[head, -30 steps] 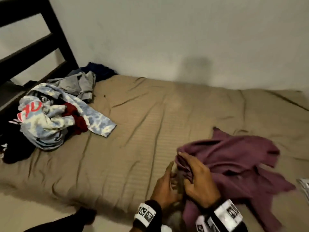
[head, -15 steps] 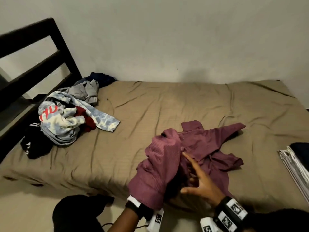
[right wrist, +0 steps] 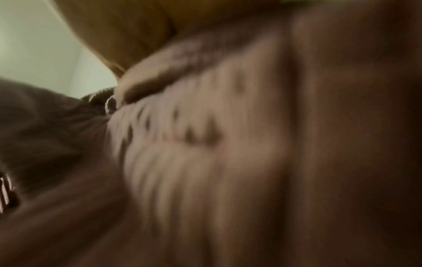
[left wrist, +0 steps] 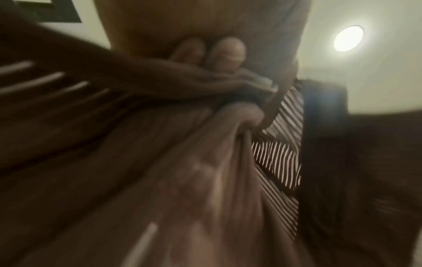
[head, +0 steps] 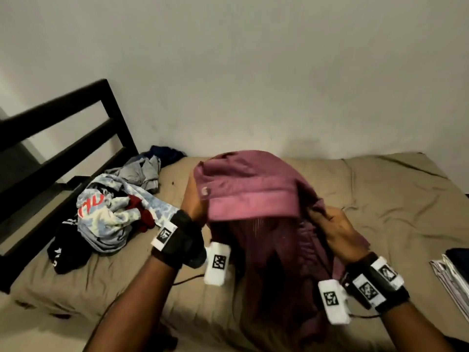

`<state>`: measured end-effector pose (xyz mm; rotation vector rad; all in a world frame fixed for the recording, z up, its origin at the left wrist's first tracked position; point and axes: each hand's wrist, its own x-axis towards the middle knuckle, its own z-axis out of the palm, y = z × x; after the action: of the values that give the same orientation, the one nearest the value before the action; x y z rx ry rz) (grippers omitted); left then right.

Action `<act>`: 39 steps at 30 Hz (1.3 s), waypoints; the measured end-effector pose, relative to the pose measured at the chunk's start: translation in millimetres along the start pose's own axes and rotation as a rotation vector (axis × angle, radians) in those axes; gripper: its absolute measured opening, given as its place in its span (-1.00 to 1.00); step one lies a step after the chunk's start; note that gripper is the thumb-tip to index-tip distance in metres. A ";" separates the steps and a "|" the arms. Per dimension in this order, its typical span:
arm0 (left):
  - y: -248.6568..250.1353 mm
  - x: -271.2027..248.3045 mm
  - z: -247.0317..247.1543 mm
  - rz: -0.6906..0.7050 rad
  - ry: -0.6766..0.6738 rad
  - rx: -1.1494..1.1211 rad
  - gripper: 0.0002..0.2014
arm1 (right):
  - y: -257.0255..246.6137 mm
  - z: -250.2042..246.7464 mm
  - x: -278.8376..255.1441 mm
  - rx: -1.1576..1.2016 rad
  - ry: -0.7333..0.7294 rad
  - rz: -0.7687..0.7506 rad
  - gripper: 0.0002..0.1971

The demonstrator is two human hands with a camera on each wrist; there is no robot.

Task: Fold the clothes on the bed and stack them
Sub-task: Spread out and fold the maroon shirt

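Item 1: maroon shirt, soft, limp; our left hand grips the cuff at 9 o'clock, our right hand pinches cloth at 3; we'd take the shoulders.

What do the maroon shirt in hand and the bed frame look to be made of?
Maroon shirt: woven fabric, probably cotton, matte; fine ribbed weave, a button, soft drape from both hands, left hand and right hand.
Bed frame: dark painted or stained wood, possibly metal; flat square bars.
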<state>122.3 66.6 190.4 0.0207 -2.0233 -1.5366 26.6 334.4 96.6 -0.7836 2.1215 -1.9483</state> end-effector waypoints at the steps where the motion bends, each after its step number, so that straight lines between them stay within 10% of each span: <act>1: 3.6 5.9 -0.8 -0.050 -0.026 -0.034 -0.79 | -11.6 -5.3 3.7 0.068 0.035 -0.011 -0.65; 6: -33.7 13.9 -5.0 -0.377 -0.125 0.116 -0.90 | 58.8 -51.9 11.4 -0.218 0.122 0.173 -0.62; 10: -113.4 -35.0 10.6 -0.591 -0.213 0.218 -0.83 | 199.5 -73.7 -25.9 -0.497 0.013 0.550 -0.05; 15: -186.3 -92.2 30.2 -0.865 -0.195 0.327 -0.63 | 204.6 -43.5 -84.2 -0.054 0.094 0.714 -0.52; 18: -189.0 -92.8 35.8 -0.827 -0.174 0.367 -0.55 | 203.6 -22.4 -94.8 -0.093 0.037 0.628 -0.21; 22: -170.0 -70.0 41.3 -0.690 -0.096 0.352 -0.48 | 210.8 13.0 -92.9 -0.728 -0.192 0.526 0.13; 27: -139.4 -48.3 28.9 -0.503 -0.049 0.409 -0.47 | 187.2 41.0 -61.8 -1.131 -0.206 0.406 -0.48; 39: -63.8 33.0 -35.4 -0.186 0.208 0.297 -0.56 | -33.3 -3.3 50.2 -0.137 0.337 -0.184 -0.66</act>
<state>90.3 2.7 154.2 0.4773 -2.1062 -1.2652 -8.7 313.0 140.6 -0.7408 2.4769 -2.1781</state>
